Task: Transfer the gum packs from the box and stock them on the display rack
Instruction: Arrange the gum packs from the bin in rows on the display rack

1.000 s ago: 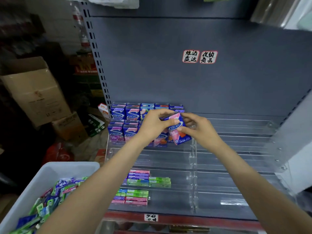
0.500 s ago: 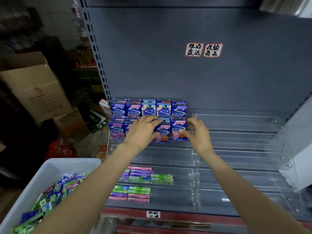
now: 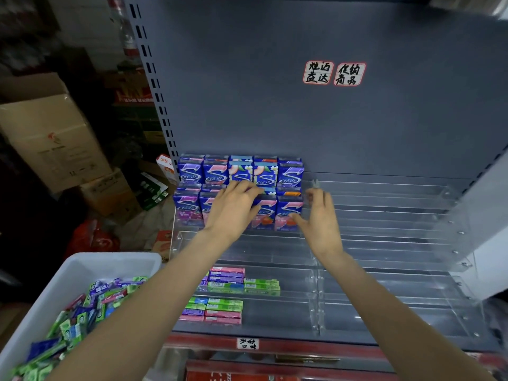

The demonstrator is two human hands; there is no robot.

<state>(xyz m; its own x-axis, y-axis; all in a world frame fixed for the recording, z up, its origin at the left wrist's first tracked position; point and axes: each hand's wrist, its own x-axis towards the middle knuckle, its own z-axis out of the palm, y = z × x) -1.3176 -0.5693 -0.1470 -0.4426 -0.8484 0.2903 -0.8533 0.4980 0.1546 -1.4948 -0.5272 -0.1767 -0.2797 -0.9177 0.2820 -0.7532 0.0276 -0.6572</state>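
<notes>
On the display rack (image 3: 384, 237), left hand (image 3: 233, 213) touching gum packs (image 3: 288, 213)

Clear tiers (image 3: 384, 215) right of the upright gum packs (image 3: 288, 174) offer free access; acrylic dividers (image 3: 316, 284) obstruct sideways passage, though their edges are hard to see.

Two bare forearms — no sleeves, rings or watch — slim hands.

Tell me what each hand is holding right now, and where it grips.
Nothing is held. The left hand rests flat-fingered on the packs in the second row; the right hand is open beside them.
</notes>
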